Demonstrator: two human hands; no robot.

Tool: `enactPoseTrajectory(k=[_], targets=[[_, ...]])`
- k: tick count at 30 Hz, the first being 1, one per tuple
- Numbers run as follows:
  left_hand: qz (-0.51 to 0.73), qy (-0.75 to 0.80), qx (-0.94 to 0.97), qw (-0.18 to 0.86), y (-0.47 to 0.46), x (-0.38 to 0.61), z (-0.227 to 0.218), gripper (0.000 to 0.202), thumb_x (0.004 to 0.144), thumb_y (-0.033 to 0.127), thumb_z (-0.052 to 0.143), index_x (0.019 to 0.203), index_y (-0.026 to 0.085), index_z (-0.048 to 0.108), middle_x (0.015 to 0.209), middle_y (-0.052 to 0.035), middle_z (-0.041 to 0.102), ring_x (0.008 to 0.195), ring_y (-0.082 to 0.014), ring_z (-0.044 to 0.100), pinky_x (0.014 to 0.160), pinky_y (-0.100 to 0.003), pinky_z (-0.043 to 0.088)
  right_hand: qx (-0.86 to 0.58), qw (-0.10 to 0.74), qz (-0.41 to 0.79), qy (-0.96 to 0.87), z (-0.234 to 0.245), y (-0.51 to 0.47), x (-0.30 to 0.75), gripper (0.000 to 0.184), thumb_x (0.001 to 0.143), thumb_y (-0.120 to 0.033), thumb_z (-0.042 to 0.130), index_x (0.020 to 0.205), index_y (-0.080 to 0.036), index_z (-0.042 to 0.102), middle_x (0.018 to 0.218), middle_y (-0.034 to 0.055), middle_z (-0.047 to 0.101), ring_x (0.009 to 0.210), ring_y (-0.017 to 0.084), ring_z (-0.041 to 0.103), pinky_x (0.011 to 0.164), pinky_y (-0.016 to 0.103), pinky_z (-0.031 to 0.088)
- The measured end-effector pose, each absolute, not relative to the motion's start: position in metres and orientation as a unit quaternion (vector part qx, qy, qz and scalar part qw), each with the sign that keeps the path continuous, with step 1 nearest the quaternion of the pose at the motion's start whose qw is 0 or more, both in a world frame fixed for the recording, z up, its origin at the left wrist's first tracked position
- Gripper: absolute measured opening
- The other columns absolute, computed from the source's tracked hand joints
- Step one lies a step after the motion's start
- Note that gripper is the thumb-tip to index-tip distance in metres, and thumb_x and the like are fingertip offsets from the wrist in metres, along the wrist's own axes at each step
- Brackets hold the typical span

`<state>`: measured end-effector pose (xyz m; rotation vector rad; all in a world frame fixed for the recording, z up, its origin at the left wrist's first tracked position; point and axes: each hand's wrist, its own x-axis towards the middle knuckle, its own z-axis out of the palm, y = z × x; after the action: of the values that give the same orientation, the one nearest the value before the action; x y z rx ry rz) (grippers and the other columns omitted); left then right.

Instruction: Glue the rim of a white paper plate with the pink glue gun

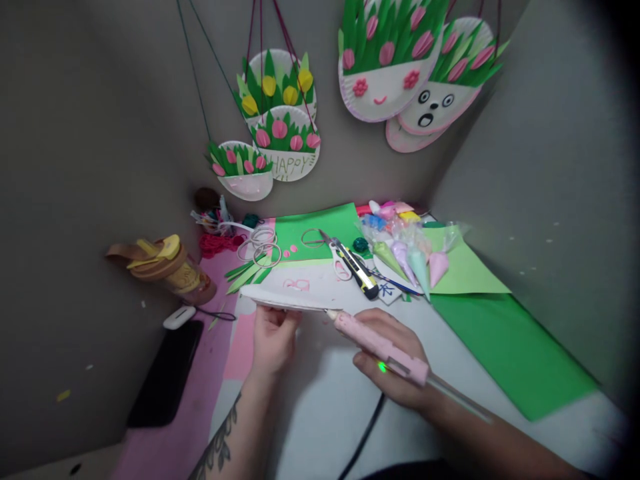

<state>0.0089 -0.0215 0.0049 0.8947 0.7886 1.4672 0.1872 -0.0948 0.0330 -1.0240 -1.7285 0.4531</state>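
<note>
My left hand (275, 337) pinches the near edge of a white paper plate (280, 299), which is held up and seen almost edge-on above the table. In my right hand (395, 353) is a pink hot glue gun (380, 343), my fingers wrapped round it. Its nozzle points left and meets, or nearly meets, the right end of the plate's edge. A green light glows on the gun, a clear glue stick sticks out of its back, and a black cord runs down from it. The plate's upper face is mostly hidden by the angle.
Beyond the plate lie a utility knife (357, 267), scissors (341, 260), metal rings (267, 255) and green paper strips (250, 272). Bags of coloured clay (415, 263) rest on green sheets at right. At left are a cup (187, 277) and black phone (167, 373). Decorated plates (390, 87) hang behind.
</note>
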Motion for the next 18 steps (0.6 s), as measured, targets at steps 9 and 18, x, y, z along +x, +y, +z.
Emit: enactPoseTrajectory(k=[9,18], targets=[[0.643,0.328,0.357,0.592,-0.020,0.007,0.013,0.054,0.062,0.027,0.084,0.111,0.026,0.061,0.118,-0.0071,0.068,0.113,-0.0250,0.061,0.099,-0.040,0.048,-0.435,0.533,0.183,-0.702,0.027,-0.093,0.186,0.018,0.080,-0.022,0.062,0.097,-0.019,0.066,0.086,0.0073,0.065,0.076,0.019,0.063,0.062,0.031,0.055],[0.646,0.330,0.367,0.582,-0.021,0.008,0.014,0.055,0.063,0.025,0.084,0.113,0.023,0.061,0.117,-0.0086,0.068,0.113,-0.0242,0.061,0.102,-0.040,0.045,-0.428,0.532,0.186,-0.707,0.024,-0.094,0.187,0.023,0.079,-0.021,0.063,0.102,-0.019,0.065,0.088,0.0072,0.066,0.078,0.020,0.063,0.065,0.032,0.055]])
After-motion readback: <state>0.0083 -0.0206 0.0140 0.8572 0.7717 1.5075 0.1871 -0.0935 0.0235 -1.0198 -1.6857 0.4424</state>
